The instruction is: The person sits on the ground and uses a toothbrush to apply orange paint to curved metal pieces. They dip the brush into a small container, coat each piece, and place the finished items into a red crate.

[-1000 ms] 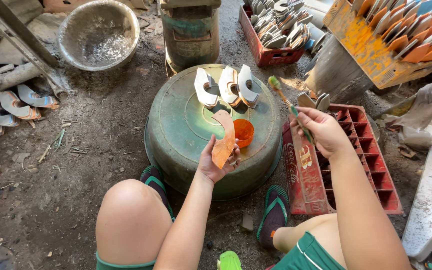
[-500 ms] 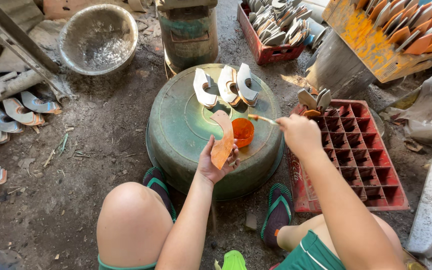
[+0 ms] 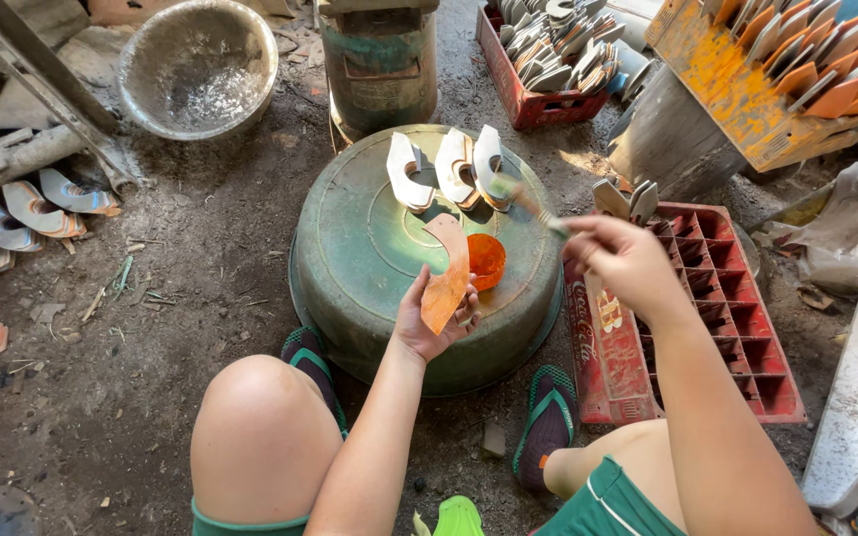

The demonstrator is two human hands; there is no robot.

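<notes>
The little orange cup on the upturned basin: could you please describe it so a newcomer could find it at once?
Start at the big green upturned basin in front of the person's knees. On its flat bottom, right of the curved piece held in the left hand, sits the orange cup. It is the only round, bright orange thing there; the three pale curved pieces stand farther back.

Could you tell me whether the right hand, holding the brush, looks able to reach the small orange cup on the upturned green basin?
Probably yes. The right hand hovers just right of the orange cup, nothing lies between them, and the left hand holds its curved piece beside the cup, not over it.
</notes>
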